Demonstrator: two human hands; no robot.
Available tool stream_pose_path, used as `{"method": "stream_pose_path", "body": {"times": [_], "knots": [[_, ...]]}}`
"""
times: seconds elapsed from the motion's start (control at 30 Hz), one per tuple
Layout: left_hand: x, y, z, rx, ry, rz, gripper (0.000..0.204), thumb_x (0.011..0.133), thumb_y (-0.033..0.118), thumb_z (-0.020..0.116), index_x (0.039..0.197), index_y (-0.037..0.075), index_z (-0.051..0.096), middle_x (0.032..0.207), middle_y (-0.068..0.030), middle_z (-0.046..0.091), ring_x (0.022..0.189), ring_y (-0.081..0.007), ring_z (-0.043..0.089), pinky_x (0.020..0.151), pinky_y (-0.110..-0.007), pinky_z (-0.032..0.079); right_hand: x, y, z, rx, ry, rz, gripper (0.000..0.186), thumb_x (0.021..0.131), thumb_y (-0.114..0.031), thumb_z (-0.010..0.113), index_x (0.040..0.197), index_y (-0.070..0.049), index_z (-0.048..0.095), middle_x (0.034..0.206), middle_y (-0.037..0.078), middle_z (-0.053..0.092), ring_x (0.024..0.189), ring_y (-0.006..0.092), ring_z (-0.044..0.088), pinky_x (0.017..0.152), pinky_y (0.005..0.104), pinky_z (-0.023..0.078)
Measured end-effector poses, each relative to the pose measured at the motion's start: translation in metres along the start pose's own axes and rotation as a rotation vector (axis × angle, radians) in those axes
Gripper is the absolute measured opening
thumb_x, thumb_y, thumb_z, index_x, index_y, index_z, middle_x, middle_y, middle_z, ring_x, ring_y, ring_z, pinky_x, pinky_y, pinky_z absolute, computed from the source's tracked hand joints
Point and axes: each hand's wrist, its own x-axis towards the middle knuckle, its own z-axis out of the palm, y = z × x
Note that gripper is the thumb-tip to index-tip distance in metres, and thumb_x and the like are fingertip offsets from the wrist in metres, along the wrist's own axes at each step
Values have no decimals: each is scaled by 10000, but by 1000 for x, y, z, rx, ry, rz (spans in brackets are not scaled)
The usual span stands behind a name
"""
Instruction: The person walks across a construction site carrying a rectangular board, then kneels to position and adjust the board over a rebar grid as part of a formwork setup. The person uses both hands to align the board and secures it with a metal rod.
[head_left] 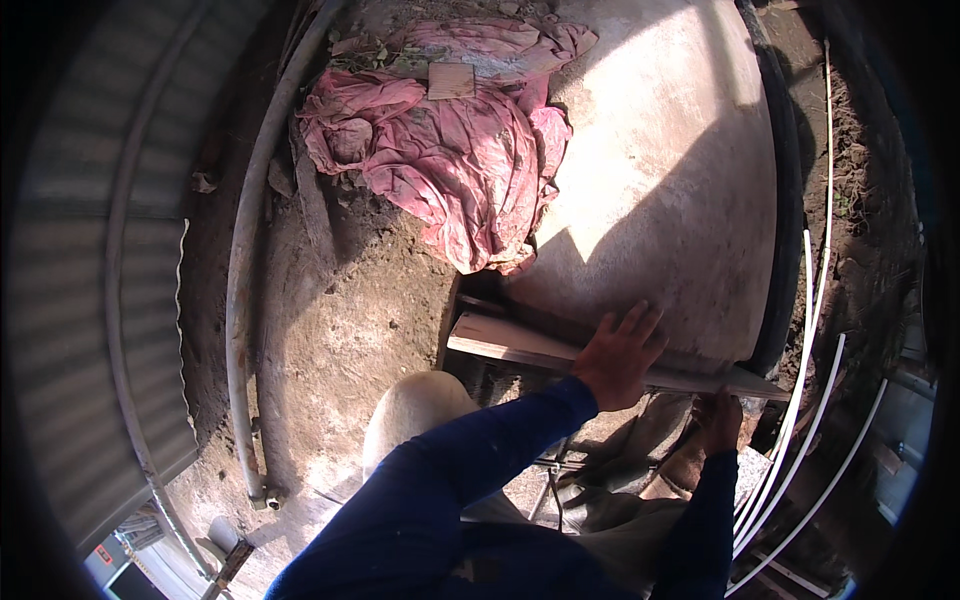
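And here I am, left hand (620, 362) spread open over the wooden board (530, 344) right of lower centre, right hand (718, 424) at its near edge, closure impossible to tell, where even pressure should steady it along the concrete slab (650, 190).

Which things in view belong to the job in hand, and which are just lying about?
In the job, judging by the hands:
wooden board, under the left hand, with the right hand at its near edge
pale slab, alongside the board

Apparently just lying about:
pink sheet
small square piece on it
thin white rods
long pipe at left
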Motion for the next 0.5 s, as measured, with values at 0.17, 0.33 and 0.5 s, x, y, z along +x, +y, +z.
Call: {"method": "stream_pose_path", "body": {"times": [0.17,0.33,0.5], "knots": [[-1,-4,0,-113,99,5,646,814,266,747,1419,82,618,1643,-193,405,1559,-379,333,1178,-601,363,1,-2,1,10,0,23,386,1082,-493,587,1217,-131,593,1022,86,739,852,203,718,712,368,578],[0,-7,2,-218,170,-4,594,812,270,770,1353,54,651,1568,-197,495,1514,-393,399,1179,-596,361,-1,-7,4,22,0,38,385,1085,-493,578,1207,-128,607,1025,79,739,845,207,704,728,379,562],[-5,-7,7,-288,199,8,563,804,256,784,1312,46,660,1528,-202,529,1449,-390,473,1167,-559,392,-8,-9,4,17,-28,8,402,1086,-511,566,1160,-122,638,1040,84,747,852,220,702,751,425,561]]}}
